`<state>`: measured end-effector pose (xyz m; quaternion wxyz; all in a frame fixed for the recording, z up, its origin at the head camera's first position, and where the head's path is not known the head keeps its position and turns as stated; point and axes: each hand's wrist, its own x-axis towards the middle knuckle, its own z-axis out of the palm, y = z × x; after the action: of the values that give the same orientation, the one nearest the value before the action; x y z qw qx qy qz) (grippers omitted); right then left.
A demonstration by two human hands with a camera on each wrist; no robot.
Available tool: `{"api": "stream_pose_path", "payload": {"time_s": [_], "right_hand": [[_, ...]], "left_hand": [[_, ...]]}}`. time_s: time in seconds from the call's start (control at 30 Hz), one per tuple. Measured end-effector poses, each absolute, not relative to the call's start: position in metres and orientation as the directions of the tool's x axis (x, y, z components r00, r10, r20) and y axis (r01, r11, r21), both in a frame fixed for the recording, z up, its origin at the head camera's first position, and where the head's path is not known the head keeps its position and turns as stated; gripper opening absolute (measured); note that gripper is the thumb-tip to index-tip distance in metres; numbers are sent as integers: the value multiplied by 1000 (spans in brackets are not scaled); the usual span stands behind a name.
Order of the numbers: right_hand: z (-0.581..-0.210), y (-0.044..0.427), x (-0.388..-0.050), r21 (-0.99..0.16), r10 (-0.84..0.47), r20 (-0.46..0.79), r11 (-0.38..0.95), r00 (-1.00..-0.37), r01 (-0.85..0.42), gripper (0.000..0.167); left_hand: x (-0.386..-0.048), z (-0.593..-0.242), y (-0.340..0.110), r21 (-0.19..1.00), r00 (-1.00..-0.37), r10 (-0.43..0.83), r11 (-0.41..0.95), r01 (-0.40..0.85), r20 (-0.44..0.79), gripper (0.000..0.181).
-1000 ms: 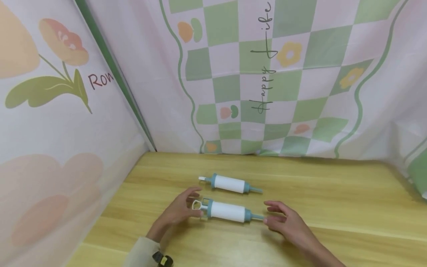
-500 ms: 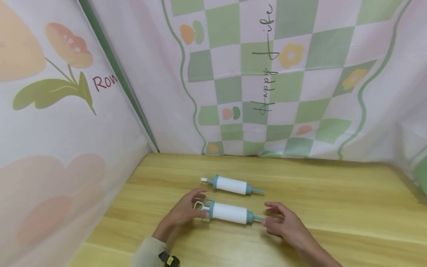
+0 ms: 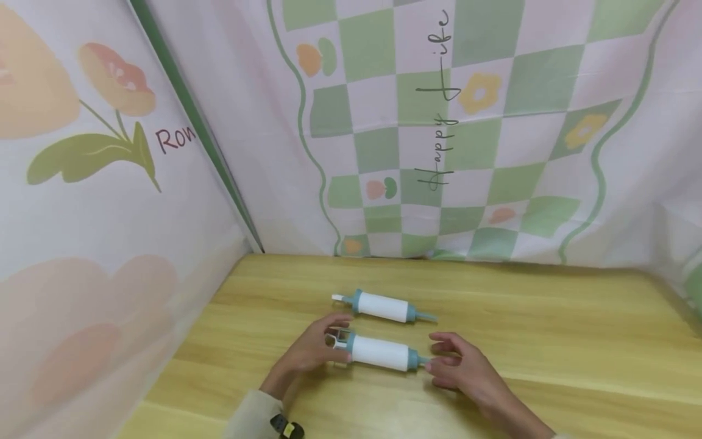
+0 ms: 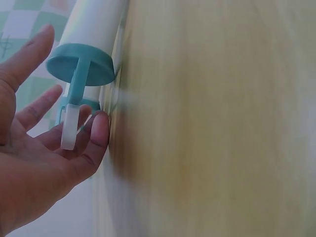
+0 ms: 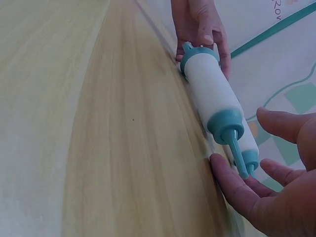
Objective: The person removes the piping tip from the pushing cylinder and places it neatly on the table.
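Observation:
Two white tubes with teal ends, thin teal nozzles and ring handles lie side by side on the wooden table. The near tube [image 3: 380,353] is between my hands; the far tube [image 3: 382,306] lies behind it. My left hand [image 3: 312,349] is spread around the near tube's handle end, thumb and fingers apart. In the left wrist view, the white handle ring [image 4: 70,126] stands between them. Around the thin nozzle [image 5: 237,153], my right hand [image 3: 463,369] has its thumb and fingers spread. Whether either hand touches the tube is hard to tell.
Patterned cloth [image 3: 417,134] with green checks hangs behind the wooden table [image 3: 554,329]. A flowered cloth panel [image 3: 99,219] rises along the left side. A dark band with a yellow mark [image 3: 287,428] shows on my left wrist.
My left hand has shifted right over the handle end, and my right hand has shifted slightly left along the nozzle. Both tubes keep their places on the table.

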<state>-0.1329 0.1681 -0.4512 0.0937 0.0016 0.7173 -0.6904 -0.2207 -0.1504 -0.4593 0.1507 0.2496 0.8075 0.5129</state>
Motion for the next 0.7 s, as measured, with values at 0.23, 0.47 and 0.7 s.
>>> {"api": "stream_pose_path", "payload": {"time_s": [0.23,0.47,0.7], "right_hand": [[-454,168,-137,-989,-145,-146,58,-979,139,70],[-456,169,-141,-988,-182,-146,80,-972,133,69],[-456,168,-143,-989,-205,-121,114,-971,99,63]], "left_hand": [[-221,-459,-146,898,-831,556,366,244,-1,74],[-220,-459,-143,891,-823,568,368,264,10,71],[-221,-460,-145,895,-826,564,362,259,11,69]]}}
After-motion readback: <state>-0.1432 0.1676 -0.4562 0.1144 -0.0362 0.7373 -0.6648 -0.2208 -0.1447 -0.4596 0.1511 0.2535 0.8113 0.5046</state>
